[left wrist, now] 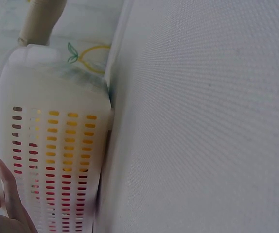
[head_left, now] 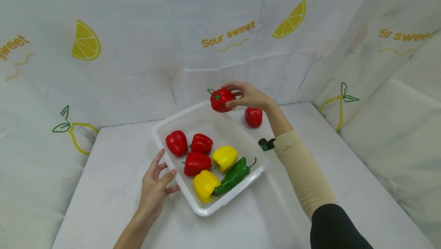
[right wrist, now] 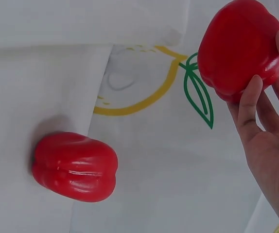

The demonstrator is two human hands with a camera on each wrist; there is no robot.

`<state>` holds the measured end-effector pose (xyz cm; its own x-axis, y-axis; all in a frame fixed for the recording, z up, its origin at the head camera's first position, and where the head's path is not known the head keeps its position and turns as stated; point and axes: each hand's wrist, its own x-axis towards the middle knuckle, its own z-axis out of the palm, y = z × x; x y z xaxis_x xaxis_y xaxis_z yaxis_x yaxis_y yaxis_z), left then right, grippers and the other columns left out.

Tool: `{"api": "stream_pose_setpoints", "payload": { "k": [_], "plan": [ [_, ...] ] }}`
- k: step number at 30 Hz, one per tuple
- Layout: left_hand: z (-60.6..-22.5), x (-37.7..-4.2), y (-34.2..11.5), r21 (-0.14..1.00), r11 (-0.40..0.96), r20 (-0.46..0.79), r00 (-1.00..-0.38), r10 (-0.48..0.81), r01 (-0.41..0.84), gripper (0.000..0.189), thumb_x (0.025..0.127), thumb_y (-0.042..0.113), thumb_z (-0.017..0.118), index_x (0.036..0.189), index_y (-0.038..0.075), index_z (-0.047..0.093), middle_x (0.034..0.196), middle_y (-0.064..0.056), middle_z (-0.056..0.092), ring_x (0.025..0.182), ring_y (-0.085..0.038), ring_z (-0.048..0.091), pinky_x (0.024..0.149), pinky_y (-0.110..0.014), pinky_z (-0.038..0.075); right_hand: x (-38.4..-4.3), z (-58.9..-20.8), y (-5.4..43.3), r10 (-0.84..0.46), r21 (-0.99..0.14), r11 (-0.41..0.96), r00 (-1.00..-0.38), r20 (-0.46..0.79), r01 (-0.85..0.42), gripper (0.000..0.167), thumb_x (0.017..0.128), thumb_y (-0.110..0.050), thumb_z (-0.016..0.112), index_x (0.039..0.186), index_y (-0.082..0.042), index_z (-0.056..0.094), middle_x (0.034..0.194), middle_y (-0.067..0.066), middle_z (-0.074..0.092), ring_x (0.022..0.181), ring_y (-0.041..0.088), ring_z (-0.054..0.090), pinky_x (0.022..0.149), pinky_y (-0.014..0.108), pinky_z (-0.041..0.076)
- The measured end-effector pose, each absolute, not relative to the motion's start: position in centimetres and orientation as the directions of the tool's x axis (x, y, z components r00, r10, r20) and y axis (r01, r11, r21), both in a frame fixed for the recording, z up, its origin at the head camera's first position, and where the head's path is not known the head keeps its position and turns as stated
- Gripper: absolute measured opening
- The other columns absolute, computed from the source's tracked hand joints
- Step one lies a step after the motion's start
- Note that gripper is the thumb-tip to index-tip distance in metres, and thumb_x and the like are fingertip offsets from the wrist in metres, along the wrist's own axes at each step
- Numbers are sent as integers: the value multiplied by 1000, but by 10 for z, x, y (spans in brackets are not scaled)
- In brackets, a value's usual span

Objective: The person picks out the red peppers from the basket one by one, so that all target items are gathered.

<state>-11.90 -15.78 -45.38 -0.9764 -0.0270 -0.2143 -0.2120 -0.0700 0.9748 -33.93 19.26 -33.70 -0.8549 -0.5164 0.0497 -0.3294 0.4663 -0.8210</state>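
Note:
My right hand [head_left: 249,95] holds a red bell pepper [head_left: 220,101] above the far corner of a white plastic basket [head_left: 204,211]. In the right wrist view, fingertips and thumb grip that pepper from one side. My left hand [head_left: 155,191] holds the basket's left rim, thumb on the edge and fingers along the outside; the left wrist view shows a finger [left wrist: 14,194] against the slotted wall. Inside the basket lie several peppers: red ones [head_left: 196,163], two yellow ones [head_left: 224,158] and a long green pepper [head_left: 237,176].
Another red bell pepper [head_left: 253,117] rests on the white table [head_left: 113,172], right of the basket and beyond its rim. A small dark object [head_left: 266,144] sits beside the right sleeve. White printed sheeting [head_left: 138,49] hangs behind and at both sides.

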Motion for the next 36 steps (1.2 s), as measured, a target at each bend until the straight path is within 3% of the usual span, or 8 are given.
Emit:
{"api": "stream_pose_setpoints", "payload": {
  "k": [9, 16, 23, 30, 36],
  "plan": [
    [-454, -119, -158, 975, -69, -211, -977, -21, -210, 82, 105, 9, 64, 171, 41, 28, 152, -14, 47, 115, -14, 73, 78, -35, 70, -335, -337, 219, -442, -831, 469, -894, 72, -299, 65, 97, -15, 80, 156, -15, 55, 158, 12, 59, 147, 39, 56, 115, 59, 57],
    [-454, -120, -158, 974, -70, -216, -976, -27, -214, 82, 105, 9, 64, 171, 42, 29, 150, -14, 48, 115, -14, 73, 78, -34, 70, -332, -340, 240, -351, -839, 485, -934, 74, -248, 65, 99, -19, 79, 158, -16, 53, 158, 11, 59, 146, 38, 57, 111, 54, 61],
    [-455, -119, -157, 978, -69, -197, -980, -35, -194, 82, 105, 8, 65, 171, 39, 29, 146, -14, 49, 112, -14, 74, 76, -35, 70, -327, -341, 260, -288, -850, 473, -952, 99, -232, 67, 99, -19, 79, 159, -16, 51, 159, 12, 57, 142, 37, 59, 97, 29, 66],
    [-454, -119, -157, 977, -71, -204, -979, -31, -201, 82, 105, 8, 64, 171, 40, 29, 147, -14, 49, 113, -14, 74, 77, -34, 70, -322, -346, 278, -233, -842, 501, -968, 94, -202, 68, 100, -23, 79, 160, -15, 50, 162, 13, 55, 143, 38, 59, 104, 38, 66],
    [-453, -118, -157, 976, -68, -208, -977, -34, -206, 82, 105, 8, 64, 171, 41, 29, 148, -14, 48, 115, -16, 74, 77, -34, 70, -318, -350, 293, -160, -845, 509, -983, 92, -162, 69, 99, -26, 79, 160, -13, 48, 163, 16, 52, 143, 40, 58, 86, 15, 61]
  ]
}}
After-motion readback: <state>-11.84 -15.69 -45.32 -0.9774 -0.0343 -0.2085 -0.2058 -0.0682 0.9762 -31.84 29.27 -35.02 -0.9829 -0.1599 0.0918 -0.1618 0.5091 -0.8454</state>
